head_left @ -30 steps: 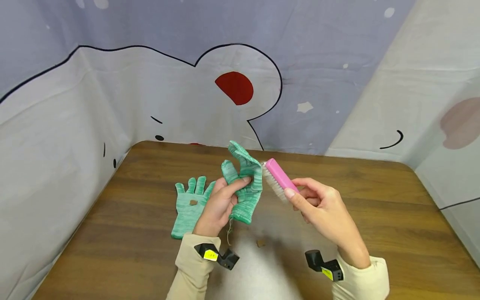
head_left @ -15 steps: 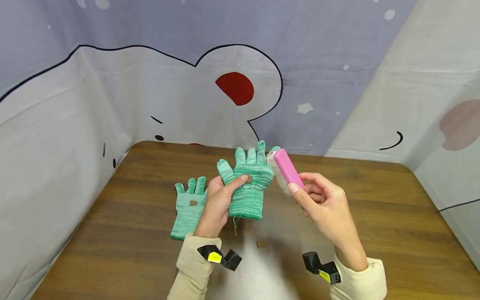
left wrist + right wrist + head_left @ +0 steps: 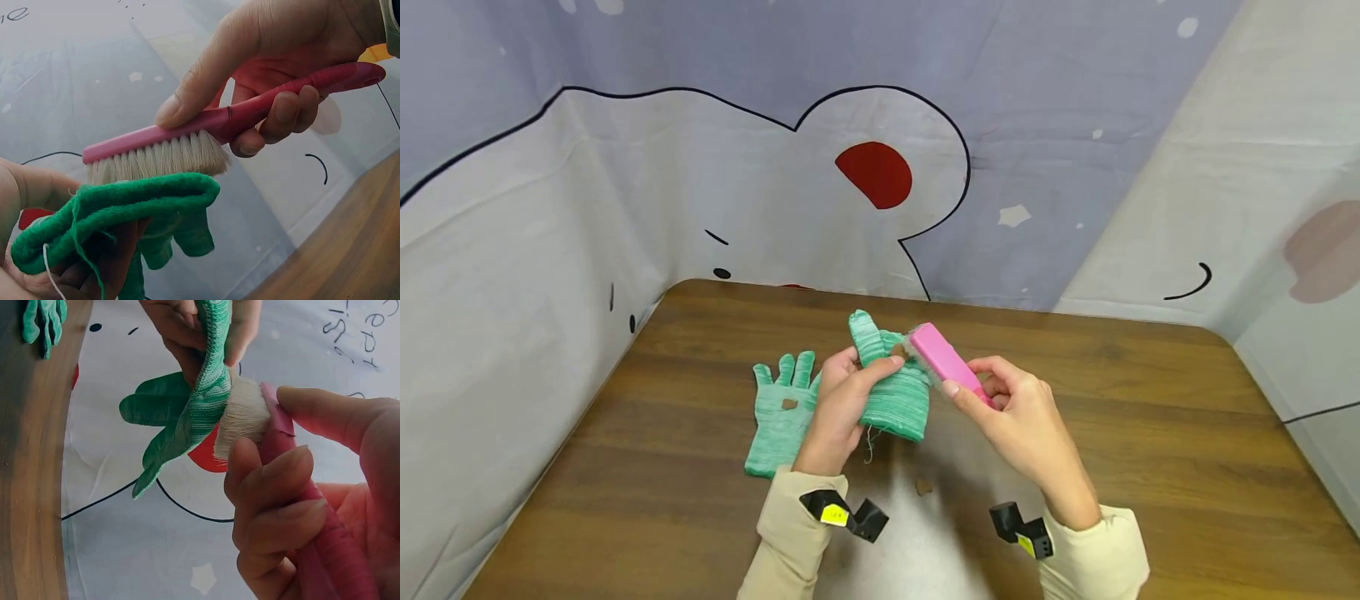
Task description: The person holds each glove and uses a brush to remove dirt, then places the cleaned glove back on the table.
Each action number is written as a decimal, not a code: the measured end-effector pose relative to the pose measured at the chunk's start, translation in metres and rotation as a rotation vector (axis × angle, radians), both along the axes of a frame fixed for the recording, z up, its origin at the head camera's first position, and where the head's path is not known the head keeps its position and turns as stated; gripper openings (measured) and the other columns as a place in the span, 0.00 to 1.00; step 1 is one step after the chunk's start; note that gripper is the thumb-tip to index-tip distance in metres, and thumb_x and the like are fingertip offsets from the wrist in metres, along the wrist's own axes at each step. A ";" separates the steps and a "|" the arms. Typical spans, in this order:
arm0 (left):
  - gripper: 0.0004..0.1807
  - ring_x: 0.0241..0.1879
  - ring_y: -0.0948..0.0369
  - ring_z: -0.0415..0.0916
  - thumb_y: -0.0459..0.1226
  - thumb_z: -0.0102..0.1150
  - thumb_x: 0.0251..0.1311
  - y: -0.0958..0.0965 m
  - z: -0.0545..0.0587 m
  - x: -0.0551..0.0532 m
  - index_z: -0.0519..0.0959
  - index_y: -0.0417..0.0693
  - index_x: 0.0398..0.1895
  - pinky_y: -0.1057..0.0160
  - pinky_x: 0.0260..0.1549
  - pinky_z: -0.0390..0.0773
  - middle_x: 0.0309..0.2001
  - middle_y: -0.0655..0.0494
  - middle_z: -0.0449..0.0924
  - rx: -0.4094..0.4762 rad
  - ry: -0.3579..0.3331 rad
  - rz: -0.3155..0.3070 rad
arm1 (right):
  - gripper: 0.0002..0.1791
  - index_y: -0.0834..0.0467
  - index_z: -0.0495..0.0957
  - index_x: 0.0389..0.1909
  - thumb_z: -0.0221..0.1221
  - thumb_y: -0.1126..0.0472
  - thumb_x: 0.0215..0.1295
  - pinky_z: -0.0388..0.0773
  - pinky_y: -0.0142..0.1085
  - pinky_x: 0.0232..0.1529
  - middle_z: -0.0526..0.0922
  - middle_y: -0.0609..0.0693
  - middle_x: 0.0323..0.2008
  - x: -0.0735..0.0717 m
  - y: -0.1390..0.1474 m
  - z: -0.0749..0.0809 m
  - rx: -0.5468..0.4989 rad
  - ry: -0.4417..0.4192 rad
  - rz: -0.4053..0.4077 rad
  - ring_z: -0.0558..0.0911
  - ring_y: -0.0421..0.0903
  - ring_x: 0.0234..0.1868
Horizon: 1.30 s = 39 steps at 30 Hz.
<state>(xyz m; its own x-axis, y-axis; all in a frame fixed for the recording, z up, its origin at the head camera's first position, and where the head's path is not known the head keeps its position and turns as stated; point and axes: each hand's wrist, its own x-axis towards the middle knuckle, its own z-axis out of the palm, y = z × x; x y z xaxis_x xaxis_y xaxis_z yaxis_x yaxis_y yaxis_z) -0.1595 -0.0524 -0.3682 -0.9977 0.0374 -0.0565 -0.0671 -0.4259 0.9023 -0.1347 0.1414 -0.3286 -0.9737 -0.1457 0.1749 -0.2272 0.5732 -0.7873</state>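
Note:
My left hand pinches a green knit glove above the table, thumb on its near face and fingers behind. The glove's fingers bend away, and its cuff opening shows in the left wrist view. A small brown patch on the glove is partly covered by the thumb and brush. My right hand grips a pink brush by its handle, thumb along its back. Its pale bristles touch the glove's face. Loose threads hang from the cuff.
A second green glove lies flat on the wooden table at left, with a brown piece on it. Another brown piece lies on the table below my hands. A printed cloth stands behind the table.
The held glove turned its palm face toward the head camera, then its fingers folded back. The brush moved left and down, from beside the glove's fingertips onto its face.

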 end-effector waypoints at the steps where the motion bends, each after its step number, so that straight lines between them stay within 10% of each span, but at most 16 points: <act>1: 0.13 0.27 0.60 0.79 0.32 0.60 0.53 0.000 0.001 0.000 0.74 0.35 0.42 0.62 0.30 0.79 0.29 0.51 0.80 0.002 0.004 -0.002 | 0.20 0.54 0.77 0.42 0.63 0.46 0.55 0.74 0.33 0.22 0.82 0.49 0.26 0.000 0.000 0.000 0.005 0.003 -0.002 0.79 0.42 0.23; 39: 0.15 0.34 0.58 0.80 0.30 0.58 0.56 0.005 -0.004 -0.001 0.72 0.34 0.46 0.60 0.36 0.79 0.34 0.50 0.81 -0.052 0.075 -0.072 | 0.19 0.53 0.77 0.40 0.64 0.46 0.53 0.71 0.32 0.19 0.80 0.47 0.22 -0.004 -0.009 -0.008 -0.009 0.105 -0.083 0.76 0.41 0.20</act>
<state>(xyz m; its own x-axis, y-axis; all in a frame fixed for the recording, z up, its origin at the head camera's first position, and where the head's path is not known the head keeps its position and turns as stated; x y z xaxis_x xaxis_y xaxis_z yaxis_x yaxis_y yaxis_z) -0.1600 -0.0476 -0.3727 -0.9941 0.1078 0.0142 -0.0274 -0.3748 0.9267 -0.1384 0.1326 -0.3368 -0.9587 -0.0635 0.2772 -0.2606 0.5863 -0.7670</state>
